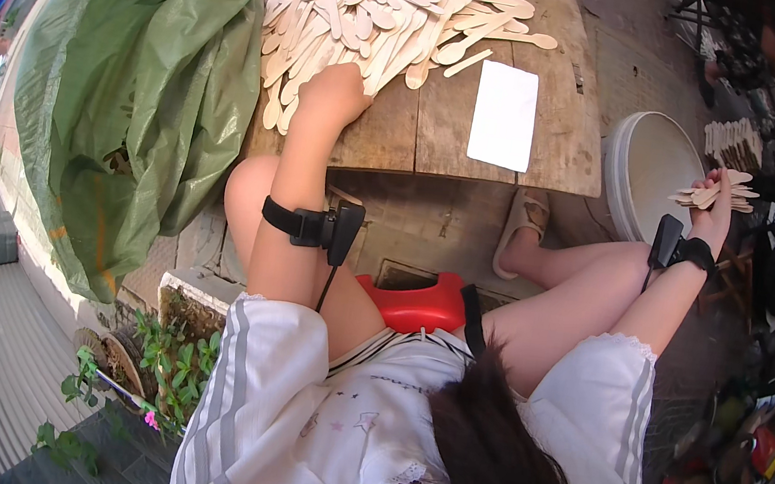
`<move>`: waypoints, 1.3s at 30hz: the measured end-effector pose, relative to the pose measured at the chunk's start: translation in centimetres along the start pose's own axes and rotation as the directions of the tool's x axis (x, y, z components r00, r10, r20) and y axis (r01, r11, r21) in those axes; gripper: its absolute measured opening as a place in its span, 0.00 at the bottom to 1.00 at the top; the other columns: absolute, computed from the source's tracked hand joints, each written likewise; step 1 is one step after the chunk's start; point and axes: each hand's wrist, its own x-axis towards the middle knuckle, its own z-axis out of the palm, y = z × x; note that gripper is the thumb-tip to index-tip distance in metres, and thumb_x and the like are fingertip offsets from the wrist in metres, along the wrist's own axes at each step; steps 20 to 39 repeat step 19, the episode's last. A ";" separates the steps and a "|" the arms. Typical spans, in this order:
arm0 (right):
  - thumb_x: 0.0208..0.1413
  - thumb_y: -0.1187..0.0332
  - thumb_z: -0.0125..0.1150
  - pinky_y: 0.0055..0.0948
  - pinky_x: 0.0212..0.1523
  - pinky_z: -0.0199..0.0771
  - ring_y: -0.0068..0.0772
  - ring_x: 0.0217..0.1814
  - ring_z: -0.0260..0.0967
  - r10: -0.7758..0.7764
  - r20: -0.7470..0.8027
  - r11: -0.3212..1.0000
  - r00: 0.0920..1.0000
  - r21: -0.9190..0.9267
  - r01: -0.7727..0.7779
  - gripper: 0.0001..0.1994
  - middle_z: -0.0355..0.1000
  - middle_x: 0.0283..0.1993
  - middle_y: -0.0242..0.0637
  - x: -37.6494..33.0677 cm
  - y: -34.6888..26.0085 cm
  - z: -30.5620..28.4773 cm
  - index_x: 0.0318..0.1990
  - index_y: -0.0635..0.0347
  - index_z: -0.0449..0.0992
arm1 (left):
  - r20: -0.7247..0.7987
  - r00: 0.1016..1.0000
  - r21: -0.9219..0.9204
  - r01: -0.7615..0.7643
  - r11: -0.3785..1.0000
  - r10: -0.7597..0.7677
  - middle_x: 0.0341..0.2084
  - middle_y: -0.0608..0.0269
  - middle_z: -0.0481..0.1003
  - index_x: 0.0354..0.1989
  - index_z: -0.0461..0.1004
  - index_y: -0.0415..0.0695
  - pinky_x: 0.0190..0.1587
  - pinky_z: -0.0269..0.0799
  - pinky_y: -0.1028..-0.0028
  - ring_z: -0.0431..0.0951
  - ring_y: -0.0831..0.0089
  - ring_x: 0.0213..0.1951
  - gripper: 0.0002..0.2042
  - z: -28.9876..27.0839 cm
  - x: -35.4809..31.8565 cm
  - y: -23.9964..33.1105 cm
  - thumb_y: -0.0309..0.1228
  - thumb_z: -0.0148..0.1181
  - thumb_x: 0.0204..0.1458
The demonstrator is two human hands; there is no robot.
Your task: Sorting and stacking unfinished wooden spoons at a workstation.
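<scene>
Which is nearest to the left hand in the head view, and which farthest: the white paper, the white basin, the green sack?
From the left hand:
1. Green sack, to its left, beside the board.
2. White paper, to its right, on the board.
3. White basin, far right, past the board's edge.

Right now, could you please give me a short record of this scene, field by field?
left hand: left hand rests on the pile of wooden spoons
right hand: right hand holds a fan of wooden spoons beside the white bucket
surface: wooden table, white paper on it
left of table: green sack
seat: red stool
</scene>
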 end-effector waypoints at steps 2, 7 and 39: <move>0.52 0.70 0.62 0.22 0.24 0.64 0.19 0.23 0.62 -0.006 0.075 1.000 0.997 0.020 0.004 0.06 0.69 0.27 0.29 -0.8 -0.1 1.5 0.34 0.57 0.71 | 0.049 0.998 -0.063 0.033 0.997 -0.030 0.23 0.51 0.75 0.27 0.72 0.40 0.34 0.70 0.66 0.76 0.57 0.29 0.10 -0.6 -0.1 0.4 0.35 0.59 0.43; 0.51 0.70 0.63 0.20 0.22 0.63 0.18 0.21 0.61 0.042 0.342 0.998 0.939 -0.055 -0.024 0.07 0.65 0.24 0.28 -5.0 2.0 8.4 0.34 0.59 0.70 | 0.071 0.995 -0.079 0.070 0.994 -0.064 0.36 0.52 0.76 0.35 0.75 0.43 0.42 0.71 0.60 0.76 0.56 0.40 0.12 -1.6 -0.3 0.6 0.36 0.55 0.45; 0.50 0.62 0.64 0.18 0.23 0.65 0.17 0.21 0.63 0.091 0.613 0.887 0.785 -0.408 0.216 0.13 0.67 0.24 0.28 -14.3 9.7 19.5 0.34 0.61 0.71 | -0.037 0.996 -0.150 0.077 0.986 -0.083 0.25 0.45 0.75 0.30 0.77 0.41 0.35 0.71 0.64 0.78 0.61 0.29 0.11 -2.5 -0.2 0.0 0.36 0.54 0.46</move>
